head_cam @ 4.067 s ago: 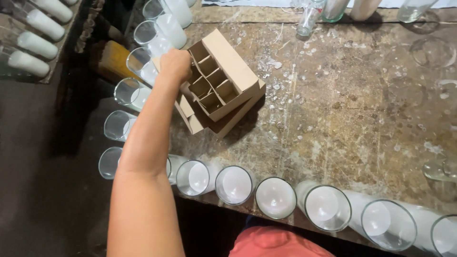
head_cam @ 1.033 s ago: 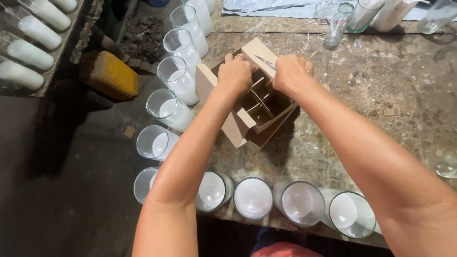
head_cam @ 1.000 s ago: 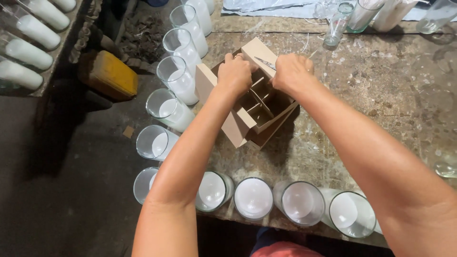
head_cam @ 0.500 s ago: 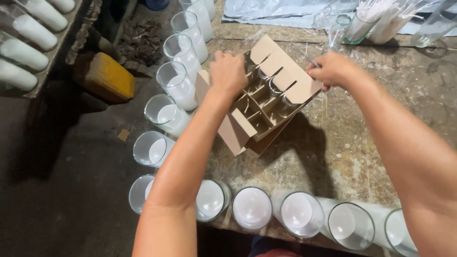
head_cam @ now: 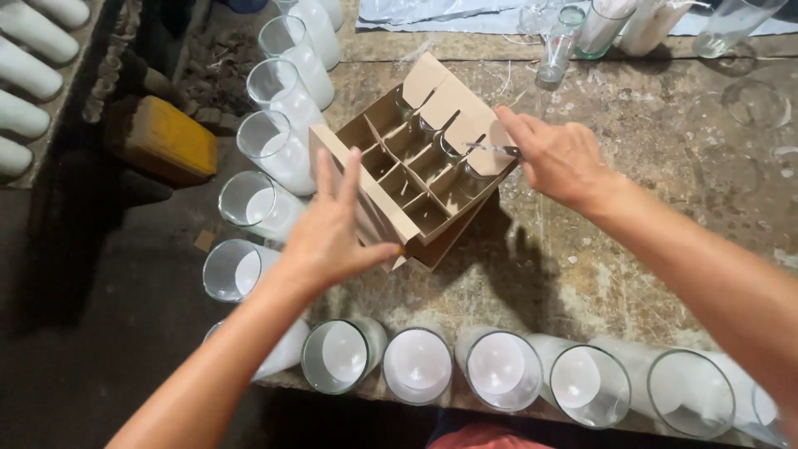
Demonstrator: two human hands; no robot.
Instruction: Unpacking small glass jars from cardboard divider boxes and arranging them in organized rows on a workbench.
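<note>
head view: my left hand (head_cam: 337,237) splayed flat against the divider box (head_cam: 416,170) near side, bracing it mid-bench; right hand (head_cam: 553,158) pinches its far flap, holding it open.

You see the table (head_cam: 648,241) evenly lit by soft light from about twelve o'clock, with shadows falling toward six beneath the cardboard box (head_cam: 416,166). The floor (head_cam: 75,333) at nine o'clock stays dim. Focus is sharp; edges bow slightly.
</note>
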